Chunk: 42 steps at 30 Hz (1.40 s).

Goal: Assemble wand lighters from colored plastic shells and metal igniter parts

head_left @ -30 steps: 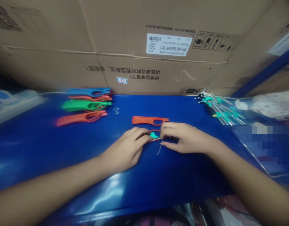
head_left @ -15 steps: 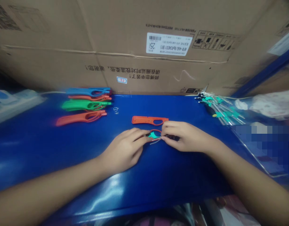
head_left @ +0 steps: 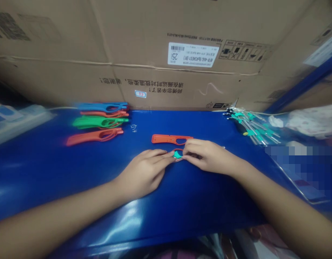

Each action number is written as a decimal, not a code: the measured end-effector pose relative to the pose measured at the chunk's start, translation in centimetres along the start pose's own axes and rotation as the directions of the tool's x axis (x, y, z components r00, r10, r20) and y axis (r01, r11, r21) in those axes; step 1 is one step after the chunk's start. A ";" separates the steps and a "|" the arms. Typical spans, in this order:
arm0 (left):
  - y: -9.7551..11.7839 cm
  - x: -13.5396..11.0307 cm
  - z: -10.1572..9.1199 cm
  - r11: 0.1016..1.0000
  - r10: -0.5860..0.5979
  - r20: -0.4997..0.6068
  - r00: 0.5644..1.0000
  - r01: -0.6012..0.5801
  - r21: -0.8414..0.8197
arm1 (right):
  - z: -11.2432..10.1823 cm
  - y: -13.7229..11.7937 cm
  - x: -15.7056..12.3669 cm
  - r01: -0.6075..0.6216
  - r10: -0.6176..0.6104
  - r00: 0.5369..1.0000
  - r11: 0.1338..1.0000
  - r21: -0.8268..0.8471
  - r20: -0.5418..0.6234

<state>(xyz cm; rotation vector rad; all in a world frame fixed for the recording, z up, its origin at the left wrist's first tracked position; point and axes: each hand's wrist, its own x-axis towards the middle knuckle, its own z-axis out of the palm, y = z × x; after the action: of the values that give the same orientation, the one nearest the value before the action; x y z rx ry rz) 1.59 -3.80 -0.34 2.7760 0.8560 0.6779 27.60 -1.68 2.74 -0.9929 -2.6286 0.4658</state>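
Between my two hands lies an orange lighter shell [head_left: 177, 149], mostly covered by fingers; only its curved guard shows. Set in it is a green trigger [head_left: 178, 155]. My left hand [head_left: 147, 171] is closed on the shell's left part, fingertips against the trigger. From the other side my right hand [head_left: 209, 154] pinches with thumb and forefinger at the trigger assembly's right end, and its grip hides the exact spot. Just beyond them a second orange shell half [head_left: 166, 139] rests on the blue table, its right tip close behind my right fingers.
Several lighter bodies, among them a blue one [head_left: 101, 107] and a green one [head_left: 98, 122], lie at the back left. A pile of metal rods with green triggers [head_left: 252, 124] sits at the back right. A cardboard wall [head_left: 144, 43] rises behind the table [head_left: 128, 226].
My right hand has shifted slightly left, closer to my left fingertips. The thin pale strand below the trigger shows less now. The view has tilted up a little.
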 end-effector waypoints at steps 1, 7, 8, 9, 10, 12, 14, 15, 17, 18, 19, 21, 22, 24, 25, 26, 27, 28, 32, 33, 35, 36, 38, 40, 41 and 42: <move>0.0 0.0 0.1 1.000 0.000 -0.004 1.000 0.000 -0.027 | 0.0 0.2 0.0 0.003 -0.003 1.000 1.000 0.005 -0.003; -0.3 0.1 0.7 0.989 -0.014 -0.054 0.998 0.006 -0.149 | 0.5 0.5 0.1 -0.021 0.034 0.994 0.991 0.130 -0.104; -0.4 0.1 0.7 0.989 -0.021 -0.072 0.997 0.010 -0.146 | 0.4 0.5 0.2 -0.041 0.061 0.990 0.987 0.152 -0.131; -0.4 0.0 0.7 0.990 -0.027 -0.093 0.995 0.014 -0.137 | 0.2 0.5 0.2 -0.062 0.089 0.982 0.985 0.162 -0.166; -0.4 0.0 0.7 0.992 -0.032 -0.115 0.993 0.018 -0.123 | -0.1 0.6 0.2 -0.088 0.118 0.972 0.985 0.151 -0.205; -0.3 -0.1 0.7 0.996 -0.037 -0.146 0.989 0.025 -0.083 | -1.1 1.4 0.1 -0.175 0.185 0.937 0.983 0.059 -0.296; -0.3 -0.1 0.5 0.999 -0.037 -0.150 0.988 0.034 -0.024 | -2.4 3.1 -0.2 -0.352 0.294 0.876 0.931 -0.090 -0.383; -0.2 -0.1 0.3 0.999 -0.038 -0.142 0.989 0.039 0.006 | -3.1 4.2 -0.6 -0.448 0.354 0.830 0.883 -0.139 -0.430; -0.1 0.0 0.1 0.998 -0.037 -0.118 0.992 0.043 0.054 | -4.4 6.9 -1.5 -0.620 0.461 0.719 0.763 -0.183 -0.519; 0.0 0.1 0.0 0.997 -0.035 -0.106 0.994 0.042 0.066 | -5.0 8.2 -2.0 -0.700 0.513 0.663 0.683 -0.209 -0.545; 0.0 0.1 -0.1 0.997 -0.033 -0.097 0.995 0.040 0.069 | -5.5 9.5 -2.6 -0.775 0.562 0.594 0.592 -0.222 -0.576; 0.0 0.2 -0.2 0.998 -0.032 -0.090 0.995 0.036 0.053 | -6.3 11.6 -3.8 -0.842 0.608 0.508 0.500 -0.203 -0.610; 0.0 0.2 -0.2 0.999 -0.033 -0.088 0.996 0.036 0.033 | -6.6 12.4 -4.4 -0.868 0.627 0.469 0.458 -0.192 -0.622; -0.2 0.2 0.1 0.999 -0.029 -0.093 0.995 0.027 -0.018 | -7.0 13.5 -5.3 -0.905 0.657 0.402 0.390 -0.169 -0.638; -0.3 0.1 0.2 0.999 -0.024 -0.102 0.995 0.020 -0.043 | -7.1 13.9 -5.7 -0.919 0.669 0.374 0.362 -0.158 -0.642; -0.4 0.1 0.4 0.998 -0.015 -0.115 0.993 0.007 -0.063 | -7.1 14.2 -5.9 -0.930 0.678 0.348 0.337 -0.147 -0.648; -0.5 0.0 0.5 0.997 -0.010 -0.131 0.991 0.000 -0.073 | -7.2 14.5 -6.1 -0.939 0.686 0.325 0.316 -0.136 -0.651; -0.6 0.0 0.6 0.997 -0.008 -0.143 0.990 -0.003 -0.077 | -7.3 14.7 -6.2 -0.946 0.692 0.306 0.299 -0.126 -0.654; -0.7 0.0 0.4 0.998 -0.039 -0.150 0.988 0.029 -0.064 | -7.9 16.0 -6.0 -0.954 0.716 0.278 0.281 -0.101 -0.641; -0.6 0.1 0.2 0.997 -0.046 -0.143 0.989 0.037 -0.062 | -8.1 16.3 -5.9 -0.953 0.725 0.282 0.287 -0.096 -0.629; -0.5 0.1 -0.1 0.997 -0.061 -0.129 0.990 0.053 -0.061 | -8.6 17.0 -5.6 -0.950 0.752 0.289 0.301 -0.081 -0.592; -0.5 0.1 -0.1 0.996 -0.065 -0.125 0.990 0.058 -0.063 | -8.9 17.3 -5.4 -0.950 0.770 0.288 0.304 -0.070 -0.569; -0.5 0.1 -0.2 0.996 -0.064 -0.119 0.991 0.056 -0.073 | -9.3 17.8 -5.1 -0.953 0.808 0.279 0.300 -0.046 -0.520; -0.6 0.0 0.0 0.995 -0.042 -0.132 0.990 0.029 -0.098 | -9.6 18.2 -4.8 -0.958 0.839 0.263 0.285 -0.027 -0.475; -0.7 0.0 0.2 0.994 -0.027 -0.143 0.989 0.011 -0.111 | -9.7 18.4 -4.7 -0.960 0.852 0.257 0.278 -0.022 -0.457; -0.8 -0.1 0.3 0.993 -0.013 -0.156 0.988 -0.005 -0.119 | -9.8 18.6 -4.7 -0.963 0.861 0.251 0.270 -0.020 -0.442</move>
<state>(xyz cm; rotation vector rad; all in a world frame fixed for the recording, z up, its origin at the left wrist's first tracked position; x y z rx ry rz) 1.29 -3.15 -0.89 2.6423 0.8197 0.9252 45.52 10.26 3.55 -2.4810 -1.4699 0.0554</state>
